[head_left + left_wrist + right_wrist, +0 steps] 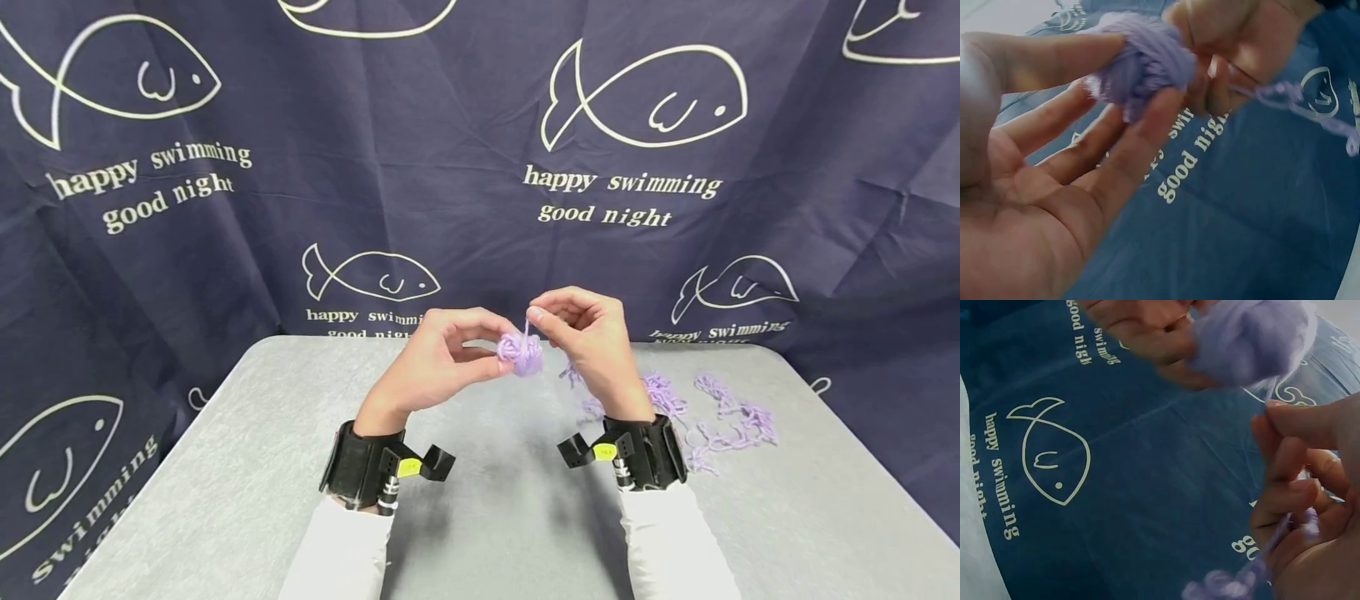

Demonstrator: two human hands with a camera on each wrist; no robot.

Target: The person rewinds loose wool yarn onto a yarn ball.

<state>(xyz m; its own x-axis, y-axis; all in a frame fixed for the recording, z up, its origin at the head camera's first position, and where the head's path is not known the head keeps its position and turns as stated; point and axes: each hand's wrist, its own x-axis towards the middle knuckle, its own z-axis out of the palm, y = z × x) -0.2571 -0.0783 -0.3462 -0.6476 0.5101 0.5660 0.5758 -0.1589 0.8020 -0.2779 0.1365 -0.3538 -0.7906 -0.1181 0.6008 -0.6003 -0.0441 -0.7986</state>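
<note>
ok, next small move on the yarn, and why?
Probably wrap the strand round the ball: left grip holds the wound ball, right grip pinches the strand running up from it, and loose yarn lies on the table.

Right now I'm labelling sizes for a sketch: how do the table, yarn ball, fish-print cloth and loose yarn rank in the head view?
Largest to smallest:
1. fish-print cloth
2. table
3. loose yarn, though partly hidden by the right arm
4. yarn ball
</note>
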